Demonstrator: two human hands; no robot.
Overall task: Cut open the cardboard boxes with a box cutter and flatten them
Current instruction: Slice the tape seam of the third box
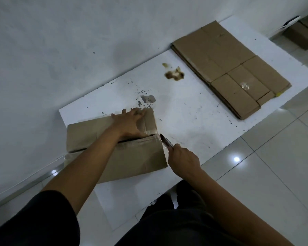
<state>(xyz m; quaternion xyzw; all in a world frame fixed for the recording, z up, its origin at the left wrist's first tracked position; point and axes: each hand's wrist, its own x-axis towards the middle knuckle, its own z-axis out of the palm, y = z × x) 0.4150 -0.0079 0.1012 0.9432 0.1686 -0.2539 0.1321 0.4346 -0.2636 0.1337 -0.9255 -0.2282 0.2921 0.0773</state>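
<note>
A brown cardboard box (135, 160) lies on a white board (194, 118) on the floor, its taped top seam partly split. My left hand (130, 123) presses flat on the far top flap, fingers spread. My right hand (183, 160) grips a box cutter (165, 142) at the box's right end. The blade tip touches the taped corner beside the seam.
A stack of flattened cardboard (228, 68) lies at the far right of the board. Another box (300, 34) stands further back on the tiled floor. Brown and grey stains (174, 74) mark the board. A white wall runs along the left. My dark-trousered legs (176, 219) are below.
</note>
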